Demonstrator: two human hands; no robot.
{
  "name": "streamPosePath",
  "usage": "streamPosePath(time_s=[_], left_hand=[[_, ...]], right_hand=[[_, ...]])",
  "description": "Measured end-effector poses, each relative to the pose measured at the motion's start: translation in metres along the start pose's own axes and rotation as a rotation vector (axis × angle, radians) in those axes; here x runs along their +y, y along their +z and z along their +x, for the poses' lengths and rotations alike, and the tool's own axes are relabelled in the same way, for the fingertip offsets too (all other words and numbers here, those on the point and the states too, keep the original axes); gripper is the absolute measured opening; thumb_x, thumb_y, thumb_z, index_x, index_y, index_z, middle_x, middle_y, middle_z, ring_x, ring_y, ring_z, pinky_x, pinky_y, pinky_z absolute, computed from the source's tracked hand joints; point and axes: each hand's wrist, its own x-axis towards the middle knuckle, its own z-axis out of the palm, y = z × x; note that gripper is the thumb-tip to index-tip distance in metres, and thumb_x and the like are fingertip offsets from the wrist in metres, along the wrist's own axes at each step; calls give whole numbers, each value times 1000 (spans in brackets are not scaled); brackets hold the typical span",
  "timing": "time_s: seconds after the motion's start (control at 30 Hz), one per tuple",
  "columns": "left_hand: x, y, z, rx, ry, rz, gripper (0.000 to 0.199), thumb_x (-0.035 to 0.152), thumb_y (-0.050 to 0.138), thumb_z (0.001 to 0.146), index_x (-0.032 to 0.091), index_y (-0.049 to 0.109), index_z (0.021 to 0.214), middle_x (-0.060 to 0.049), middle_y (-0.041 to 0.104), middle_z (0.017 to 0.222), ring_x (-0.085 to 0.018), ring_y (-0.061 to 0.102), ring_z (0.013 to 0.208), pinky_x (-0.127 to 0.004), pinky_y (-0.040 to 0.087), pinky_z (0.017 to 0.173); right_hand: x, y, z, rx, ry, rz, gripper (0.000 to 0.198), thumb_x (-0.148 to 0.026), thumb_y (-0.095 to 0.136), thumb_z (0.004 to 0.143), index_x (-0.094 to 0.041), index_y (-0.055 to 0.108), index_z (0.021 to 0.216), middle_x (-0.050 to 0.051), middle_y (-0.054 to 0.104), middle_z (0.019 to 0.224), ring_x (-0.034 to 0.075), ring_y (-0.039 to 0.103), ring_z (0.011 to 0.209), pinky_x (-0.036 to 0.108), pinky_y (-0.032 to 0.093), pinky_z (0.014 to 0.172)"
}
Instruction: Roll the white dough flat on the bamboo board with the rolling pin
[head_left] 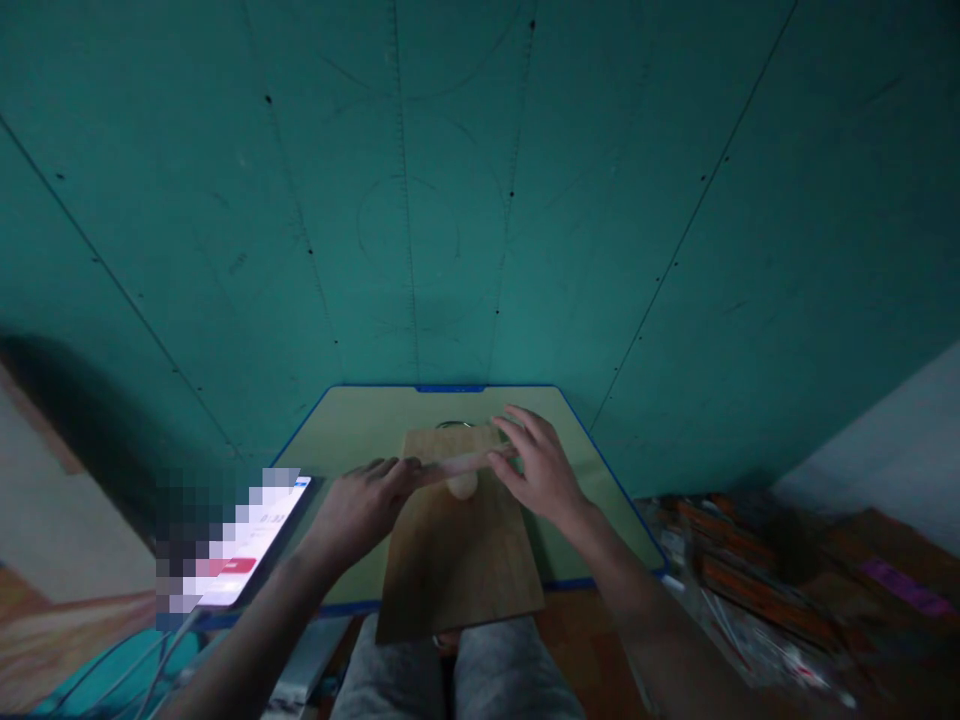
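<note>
A pale wooden rolling pin [459, 465] lies crosswise above a wooden cutting board [457, 570]. My left hand [373, 500] is closed over the pin's left end. At the other end, my right hand [544, 465] has its fingers stretched and apart, with the pin's tip between thumb and fingers; whether it presses on the pin I cannot tell. Just below the pin's middle, a small whitish ball [463, 486], perhaps dough, rests on the board, partly covered by the pin.
The board lies on a pale folding table [360, 420] with a blue rim, overhanging its near edge above my legs [495, 670]. A lit phone [251, 550] is at the left. Behind the board shows a metal ring [454, 424]. A green wall [450, 200] stands beyond; clutter [765, 580] fills the right.
</note>
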Motion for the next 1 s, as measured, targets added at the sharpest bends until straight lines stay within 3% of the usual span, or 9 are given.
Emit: streamPosePath(time_s=[0.1, 0.2, 0.37, 0.53, 1.0], left_hand=[[6, 6, 7, 15, 85, 1, 17, 20, 50, 95, 22, 58, 110, -6, 71, 98, -21, 68, 86, -29, 45, 67], [9, 9, 14, -28, 91, 0, 18, 19, 53, 92, 22, 60, 108, -5, 71, 98, -20, 68, 87, -29, 46, 68], [6, 6, 27, -103, 70, 28, 17, 19, 52, 92, 21, 61, 106, -5, 70, 98, -20, 68, 87, -29, 47, 69], [6, 11, 32, -116, -23, 109, 16, 25, 48, 96, 19, 62, 102, -9, 70, 94, -25, 68, 85, -34, 48, 69], [18, 19, 31, -158, -52, 49, 20, 24, 51, 92, 18, 62, 107, -11, 70, 107, -26, 66, 98, -37, 47, 81]], right_hand=[[4, 9, -4, -104, 93, -58, 28, -36, 46, 98, -19, 69, 98, 10, 73, 100, 23, 65, 95, 35, 47, 86], [8, 18, -6, -245, 259, -180, 38, -34, 43, 100, -20, 68, 75, 6, 73, 76, 18, 65, 70, 27, 39, 65], [9, 23, 3, -287, 361, -291, 41, -38, 43, 100, -21, 69, 73, 7, 76, 77, 18, 66, 67, 28, 31, 59], [10, 29, 5, -300, 385, -298, 37, -34, 45, 98, -21, 71, 75, 7, 77, 78, 17, 67, 66, 29, 30, 59], [14, 46, -10, -371, 417, -306, 38, -30, 43, 101, -20, 70, 77, 8, 77, 80, 17, 67, 66, 29, 29, 59]])
